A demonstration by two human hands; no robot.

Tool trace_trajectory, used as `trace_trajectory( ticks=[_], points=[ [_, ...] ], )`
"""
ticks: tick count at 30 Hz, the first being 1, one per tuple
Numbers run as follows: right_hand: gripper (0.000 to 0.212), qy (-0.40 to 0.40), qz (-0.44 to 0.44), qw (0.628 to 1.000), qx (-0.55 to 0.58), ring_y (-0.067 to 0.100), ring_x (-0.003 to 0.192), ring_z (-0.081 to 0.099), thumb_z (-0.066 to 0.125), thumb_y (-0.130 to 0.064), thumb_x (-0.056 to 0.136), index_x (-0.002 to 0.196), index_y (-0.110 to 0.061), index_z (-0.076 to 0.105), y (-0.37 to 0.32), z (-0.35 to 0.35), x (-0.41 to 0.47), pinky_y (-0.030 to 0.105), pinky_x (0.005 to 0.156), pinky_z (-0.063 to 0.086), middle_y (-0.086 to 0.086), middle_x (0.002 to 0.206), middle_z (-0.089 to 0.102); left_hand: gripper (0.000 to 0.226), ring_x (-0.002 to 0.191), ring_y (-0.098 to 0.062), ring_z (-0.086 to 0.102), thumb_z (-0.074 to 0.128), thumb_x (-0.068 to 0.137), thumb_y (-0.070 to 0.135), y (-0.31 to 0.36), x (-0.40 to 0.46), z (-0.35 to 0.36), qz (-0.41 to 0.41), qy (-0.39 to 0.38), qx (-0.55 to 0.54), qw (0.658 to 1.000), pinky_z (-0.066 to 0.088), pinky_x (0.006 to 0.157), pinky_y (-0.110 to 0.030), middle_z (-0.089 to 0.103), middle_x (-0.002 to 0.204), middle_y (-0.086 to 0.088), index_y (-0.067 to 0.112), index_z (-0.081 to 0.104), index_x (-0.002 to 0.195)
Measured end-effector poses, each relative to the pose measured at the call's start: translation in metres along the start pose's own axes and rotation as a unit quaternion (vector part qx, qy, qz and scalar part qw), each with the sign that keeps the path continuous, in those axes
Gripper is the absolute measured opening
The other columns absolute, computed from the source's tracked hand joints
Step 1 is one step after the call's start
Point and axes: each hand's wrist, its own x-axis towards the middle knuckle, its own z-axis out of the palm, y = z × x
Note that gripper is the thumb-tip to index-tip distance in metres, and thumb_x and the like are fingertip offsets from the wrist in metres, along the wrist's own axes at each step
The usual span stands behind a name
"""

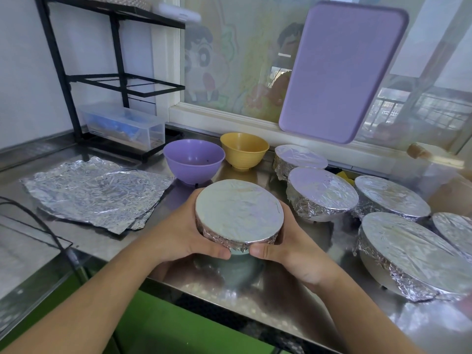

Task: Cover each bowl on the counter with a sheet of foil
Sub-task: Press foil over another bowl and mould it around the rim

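Note:
A foil-covered bowl (238,210) sits at the centre of the steel counter (107,241), its foil stretched flat over the rim and folded down the sides. My left hand (184,233) grips its left side and my right hand (288,249) grips its right side, both thumbs pressing the foil edge at the front. Behind it stand an uncovered purple bowl (194,159) and an uncovered yellow bowl (244,149). A stack of crinkled foil sheets (94,192) lies flat on the left. Several foil-covered bowls (321,192) are grouped on the right.
A black wire rack (115,80) with a clear plastic box (122,126) stands at the back left. A purple cutting board (339,72) leans on the window. A black cable (51,233) crosses the left counter edge. The counter's front edge runs just under my wrists.

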Motion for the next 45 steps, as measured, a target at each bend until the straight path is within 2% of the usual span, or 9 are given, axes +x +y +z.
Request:
trace_trajectory(
  ticks=[5,11,14,21,25,28,37,41,45],
  points=[
    [0.111,0.018,0.011,1.000,0.016,0.001,0.137,0.053,0.096,-0.018,0.064,0.154,-0.033,0.032,0.003,0.007,-0.001,0.023,0.105,0.051,-0.021,0.144,0.058,0.122,0.129,0.011,0.052,0.106,0.048,0.012,-0.001,-0.001,0.003,-0.002,0.005,-0.005,1.000,0.044,0.100,-0.008,0.058,0.131,0.036,0.030,0.037,0.147],
    [0.111,0.048,0.011,0.999,0.013,-0.003,0.133,0.055,0.097,-0.018,0.062,0.152,-0.033,0.032,0.001,0.014,-0.003,0.021,0.105,0.050,-0.027,0.138,0.060,0.125,0.137,0.001,0.051,0.108,0.049,0.027,0.003,-0.004,0.004,-0.003,0.012,0.008,1.000,0.045,0.114,-0.032,0.057,0.144,0.024,0.030,0.036,0.151],
    [0.109,0.048,0.009,0.999,0.010,-0.006,0.133,0.053,0.097,-0.019,0.063,0.150,-0.035,0.032,-0.001,0.015,-0.005,0.018,0.106,0.049,-0.031,0.136,0.059,0.121,0.137,0.003,0.051,0.107,0.054,0.021,0.005,-0.005,0.005,-0.002,0.007,0.005,1.000,0.044,0.114,-0.027,0.057,0.145,0.023,0.029,0.037,0.152],
    [0.142,0.071,0.017,0.997,0.029,-0.026,0.122,0.047,0.098,-0.021,0.056,0.160,-0.035,0.001,-0.016,0.020,-0.009,-0.001,0.093,0.041,-0.045,0.127,0.054,0.137,0.133,0.018,0.043,0.107,0.050,0.038,0.012,-0.016,0.001,-0.002,0.020,0.019,1.000,0.042,0.110,-0.014,0.040,0.130,0.054,0.032,0.024,0.159],
    [0.121,0.096,0.003,0.995,-0.001,-0.025,0.120,0.049,0.103,-0.018,0.057,0.141,-0.047,0.021,-0.015,0.024,-0.011,0.000,0.092,0.041,-0.044,0.123,0.056,0.132,0.120,0.033,0.039,0.105,0.055,0.025,0.026,-0.019,0.005,-0.015,0.035,0.003,0.999,0.038,0.097,0.001,0.039,0.120,0.060,0.031,0.019,0.155],
    [0.105,0.113,-0.006,0.993,-0.016,-0.015,0.124,0.054,0.103,-0.014,0.058,0.135,-0.040,0.037,-0.013,0.025,-0.010,0.005,0.096,0.044,-0.042,0.121,0.059,0.111,0.112,0.041,0.031,0.100,0.062,0.016,0.037,-0.019,0.013,0.018,0.060,0.039,0.997,0.030,0.089,0.008,0.040,0.125,0.041,0.023,0.029,0.146],
    [0.103,0.109,0.016,0.994,-0.015,-0.010,0.125,0.057,0.099,-0.001,0.065,0.143,-0.034,0.039,-0.014,0.023,-0.017,0.014,0.101,0.049,-0.017,0.138,0.059,0.129,0.141,0.009,0.044,0.103,0.060,0.044,0.012,-0.025,0.007,-0.013,0.010,-0.033,0.999,0.041,0.113,-0.019,0.045,0.148,0.035,0.038,0.020,0.159],
    [0.107,0.144,0.030,0.987,-0.066,-0.003,0.128,0.054,0.096,-0.037,0.054,0.144,-0.047,0.041,-0.015,0.023,-0.017,0.036,0.111,0.051,-0.016,0.146,0.044,0.105,0.132,0.004,0.057,0.103,0.061,0.038,0.005,-0.027,0.003,-0.048,0.055,-0.050,0.996,0.045,0.115,-0.032,0.061,0.141,0.025,0.039,0.045,0.148],
    [0.082,0.152,0.018,0.987,-0.059,-0.001,0.121,0.064,0.091,-0.010,0.069,0.139,-0.035,0.054,-0.018,0.019,-0.005,0.021,0.098,0.054,-0.016,0.133,0.066,0.088,0.127,-0.003,0.064,0.097,0.067,0.038,0.006,-0.017,0.007,-0.050,0.094,-0.040,0.993,0.049,0.113,-0.037,0.068,0.135,0.017,0.035,0.054,0.144]
  ],
)
